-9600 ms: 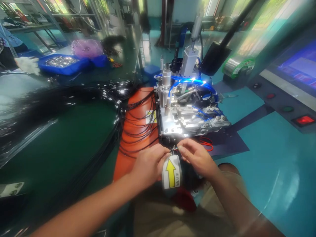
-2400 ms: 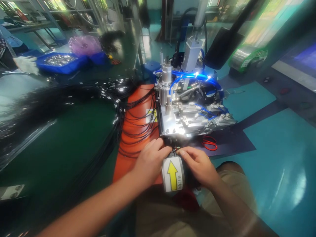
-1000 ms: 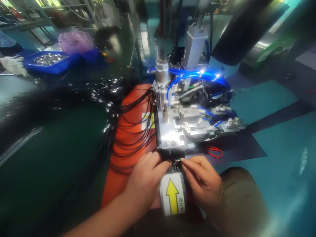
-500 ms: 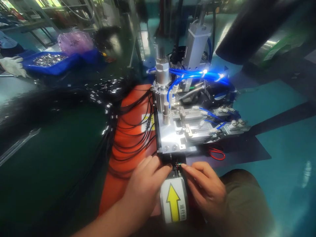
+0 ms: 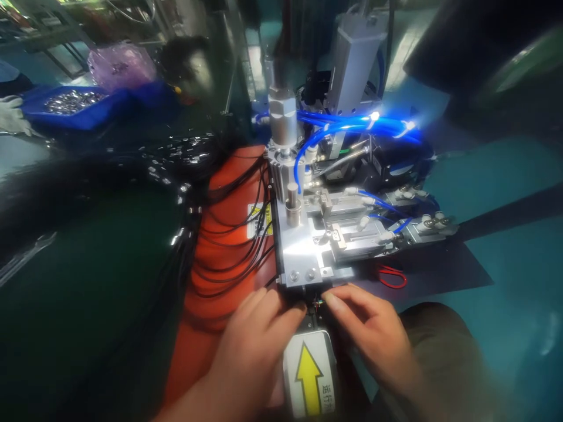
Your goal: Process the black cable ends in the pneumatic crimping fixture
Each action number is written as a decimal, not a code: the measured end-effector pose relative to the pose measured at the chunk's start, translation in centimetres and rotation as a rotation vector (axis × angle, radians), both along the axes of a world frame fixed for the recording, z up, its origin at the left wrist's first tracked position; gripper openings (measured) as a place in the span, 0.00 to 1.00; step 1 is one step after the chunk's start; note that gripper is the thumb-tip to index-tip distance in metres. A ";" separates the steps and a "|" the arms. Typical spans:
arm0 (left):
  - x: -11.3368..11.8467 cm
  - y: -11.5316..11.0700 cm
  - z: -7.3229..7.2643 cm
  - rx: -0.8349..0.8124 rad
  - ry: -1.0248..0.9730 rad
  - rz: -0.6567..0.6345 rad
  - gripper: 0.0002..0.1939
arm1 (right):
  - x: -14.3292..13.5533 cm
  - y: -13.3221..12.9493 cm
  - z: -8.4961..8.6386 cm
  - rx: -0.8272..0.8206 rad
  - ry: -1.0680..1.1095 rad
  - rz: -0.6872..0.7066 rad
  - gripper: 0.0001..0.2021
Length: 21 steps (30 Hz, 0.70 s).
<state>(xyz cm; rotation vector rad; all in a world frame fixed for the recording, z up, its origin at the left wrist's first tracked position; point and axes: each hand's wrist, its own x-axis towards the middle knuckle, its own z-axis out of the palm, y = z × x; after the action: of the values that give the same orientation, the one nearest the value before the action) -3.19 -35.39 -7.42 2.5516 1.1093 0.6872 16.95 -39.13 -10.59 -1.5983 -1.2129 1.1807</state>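
Observation:
Under the front edge of a metal fixture [image 5: 303, 258] with pneumatic cylinders, both hands meet at a cluster of fine coloured wires [image 5: 316, 303]. My left hand [image 5: 257, 325] is closed, its thumb tip at the left side of the wires; what its fingers hold is hidden. From the right, my right hand [image 5: 372, 328] pinches the end of a thin wire between thumb and forefinger. Just below the wires sits a white cover [image 5: 308, 369] with a yellow arrow label. Black cables [image 5: 233, 264] loop over the orange machine surface [image 5: 193, 340] beside my left hand.
Blue air tubes [image 5: 360, 126] arch over the fixture. A red wire loop [image 5: 393, 277] hangs at its right. A wrench [image 5: 30, 255] lies on the dark green surface at left. Farther back stand a blue tray [image 5: 74, 105] of small metal parts and a gloved hand [image 5: 13, 114] of another person.
The view has shifted slightly, so the fixture's front edge and the arrow cover sit a little lower. Both hands stay at the wires, with only small finger movement.

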 end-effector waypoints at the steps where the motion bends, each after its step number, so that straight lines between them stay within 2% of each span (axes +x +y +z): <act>1: 0.0 0.0 0.1 0.000 -0.001 -0.002 0.13 | 0.1 0.2 0.1 -0.045 0.028 0.016 0.12; 5: 0.0 0.0 0.2 -0.018 -0.013 -0.009 0.13 | 0.1 0.4 0.1 -0.096 0.069 0.012 0.13; 15: 0.1 0.2 0.2 -0.045 0.000 -0.005 0.13 | 0.3 0.5 -0.1 -0.003 -0.017 0.057 0.10; 21: -0.4 -0.1 -0.2 -0.076 0.033 -0.011 0.12 | 0.5 0.5 0.0 -0.095 0.019 0.049 0.12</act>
<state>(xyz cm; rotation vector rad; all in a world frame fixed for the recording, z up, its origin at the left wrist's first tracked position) -3.60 -35.52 -7.61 2.5112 1.1099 0.5909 17.40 -38.61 -10.58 -1.6312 -1.2062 1.2989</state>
